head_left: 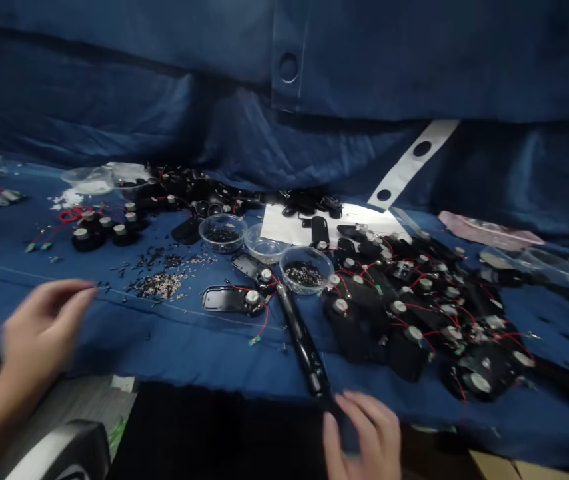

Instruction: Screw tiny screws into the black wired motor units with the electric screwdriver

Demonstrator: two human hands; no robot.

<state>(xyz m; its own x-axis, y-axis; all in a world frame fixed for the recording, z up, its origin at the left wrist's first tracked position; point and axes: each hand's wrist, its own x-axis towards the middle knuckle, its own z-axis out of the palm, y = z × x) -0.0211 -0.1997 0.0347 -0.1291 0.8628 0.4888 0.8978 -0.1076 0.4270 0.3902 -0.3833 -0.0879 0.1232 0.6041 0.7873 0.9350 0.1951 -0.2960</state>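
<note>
A blue cloth backdrop [314, 67] hangs behind a blue cloth-covered worktop [89, 340]. Right of centre lies a dense heap of black plastic housings [404, 327], most fitted with a silver-capped round component and red leads; a smaller group of black housings [104, 233] sits at left. Between them stand three clear plastic bowls [264, 243], two holding small dark parts. Loose small screws [157, 285] lie in piles on the cloth.

Status: most housings in view carry component and leads; many screws lie unused. Whether any housing is closed up cannot be told.

Right hand [362, 433]: grip closed on the near end of a long black plastic housing [304, 340], which lies toward the worktop's front edge. Left hand [44, 327]: blurred, grip open, nothing held, near the screws.
</note>
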